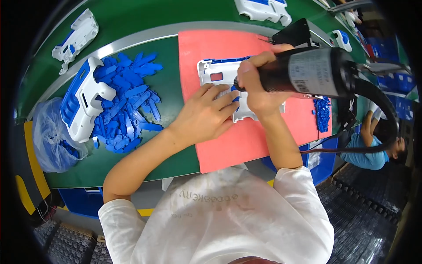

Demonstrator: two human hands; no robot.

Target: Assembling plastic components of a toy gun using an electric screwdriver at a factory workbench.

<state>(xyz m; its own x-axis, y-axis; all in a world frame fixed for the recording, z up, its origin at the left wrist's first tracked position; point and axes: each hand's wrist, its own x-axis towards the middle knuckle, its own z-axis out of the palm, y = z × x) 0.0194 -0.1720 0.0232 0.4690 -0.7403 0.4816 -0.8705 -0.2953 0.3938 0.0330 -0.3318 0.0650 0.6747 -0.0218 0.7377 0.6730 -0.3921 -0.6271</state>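
A white plastic housing half (212,69) with blue parts in it lies on the pink mat (228,147) in front of me. My left hand (209,113) rests over its left side, fingers bent and pressed down on it near a small blue piece (235,99). In my right hand (261,90) is a black electric screwdriver (303,72), its body tilted to the right. The fingers are wrapped round its front end, which points at the housing by my left fingertips. My hands hide the tip and part of the housing.
On the left lie a heap of blue plastic strips (127,97), a white-and-blue housing (83,103) and a clear bag (55,136). Small blue pieces (323,114) sit at the mat's right. More housings (263,9) lie on the far green surface. A person (369,145) works at the right.
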